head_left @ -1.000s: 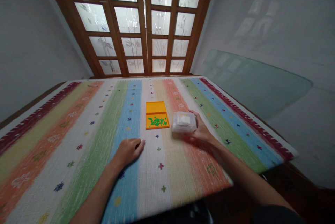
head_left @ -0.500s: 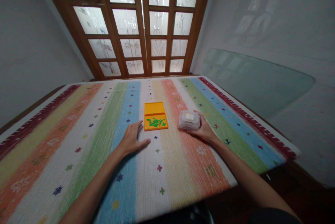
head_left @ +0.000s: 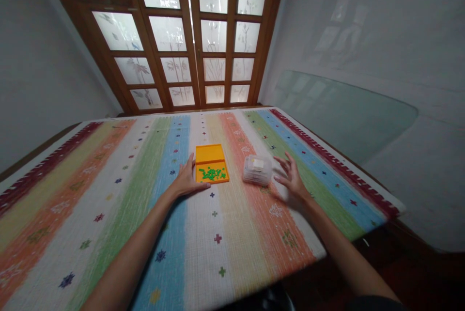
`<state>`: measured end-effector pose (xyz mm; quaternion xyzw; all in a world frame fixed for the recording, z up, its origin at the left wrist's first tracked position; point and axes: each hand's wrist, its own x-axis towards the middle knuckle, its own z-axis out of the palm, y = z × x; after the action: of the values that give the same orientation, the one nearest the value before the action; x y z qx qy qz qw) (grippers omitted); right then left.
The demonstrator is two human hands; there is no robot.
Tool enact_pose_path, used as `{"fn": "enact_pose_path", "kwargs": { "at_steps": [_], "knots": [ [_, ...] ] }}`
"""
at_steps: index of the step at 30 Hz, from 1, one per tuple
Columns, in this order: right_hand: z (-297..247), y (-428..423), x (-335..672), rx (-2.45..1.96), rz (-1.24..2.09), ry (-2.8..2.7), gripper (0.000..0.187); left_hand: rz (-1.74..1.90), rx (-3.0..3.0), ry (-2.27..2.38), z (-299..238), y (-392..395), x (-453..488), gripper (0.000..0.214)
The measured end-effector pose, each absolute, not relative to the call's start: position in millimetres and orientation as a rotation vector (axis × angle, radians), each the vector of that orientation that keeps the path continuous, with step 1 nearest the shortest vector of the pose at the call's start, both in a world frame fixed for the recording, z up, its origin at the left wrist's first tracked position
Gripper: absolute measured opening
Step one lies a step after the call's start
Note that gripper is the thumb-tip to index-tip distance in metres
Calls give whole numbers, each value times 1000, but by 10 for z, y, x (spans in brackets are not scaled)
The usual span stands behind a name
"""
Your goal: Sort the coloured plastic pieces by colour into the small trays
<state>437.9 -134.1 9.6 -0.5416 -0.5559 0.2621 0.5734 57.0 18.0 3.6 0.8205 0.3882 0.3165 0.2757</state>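
An orange tray [head_left: 210, 154] with several small green pieces [head_left: 211, 173] in its near half lies on the striped tablecloth [head_left: 109, 204]. My left hand [head_left: 188, 180] lies flat and open at the tray's left near corner, its thumb along the front edge. A clear plastic box [head_left: 257, 170] with a white label on top stands on the cloth to the tray's right. My right hand [head_left: 290, 178] hovers just right of the box, fingers spread, a small gap between them and the box.
A wooden door with frosted glass panes [head_left: 196, 35] stands behind the table. A glass sheet [head_left: 345, 117] leans on the right wall. The table's right edge [head_left: 363, 187] runs close to my right arm.
My right hand set the clear box down on the cloth and let go, fingers now spread. My left hand slid forward to the orange tray's corner.
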Motion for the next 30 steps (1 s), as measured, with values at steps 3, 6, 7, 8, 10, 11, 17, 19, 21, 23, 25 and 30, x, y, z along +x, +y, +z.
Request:
{"fn": "enact_pose_path", "kwargs": {
  "at_steps": [3,6,7,8,10,11,17,19,21,23,25,30],
  "knots": [
    [158,-1513,4365,-1254,491,-1258,79,884,2141,1033,46,154,580,116],
    [235,-1684,4238,-1238,397,-1244,62,922,2081,1048,65,113,576,113],
    [263,-1732,4173,-1241,375,-1254,58,937,2065,1056,72,98,572,113],
    [292,-1772,4096,-1250,356,-1272,53,957,2051,1062,80,83,567,111],
    [348,-1828,3917,-1265,357,-1332,40,988,2029,1066,93,50,550,108],
    [374,-1840,3817,-1256,388,-1380,35,997,2017,1066,99,30,537,107],
    [479,-1693,3240,-1188,743,-1640,27,1092,1973,1062,129,-122,407,103],
    [493,-1589,3114,-1186,838,-1662,29,1137,1990,1037,154,-186,349,99],
    [486,-1477,3032,-1179,907,-1666,31,1172,1996,1019,193,-261,288,97],
    [447,-1359,2985,-1178,963,-1620,34,1196,1975,1010,243,-346,231,98],
    [383,-1238,2954,-1191,1025,-1529,39,1220,1928,1001,300,-439,192,99],
    [294,-994,2847,-1135,1235,-1326,52,1279,1775,853,397,-674,228,103]
  ]
}}
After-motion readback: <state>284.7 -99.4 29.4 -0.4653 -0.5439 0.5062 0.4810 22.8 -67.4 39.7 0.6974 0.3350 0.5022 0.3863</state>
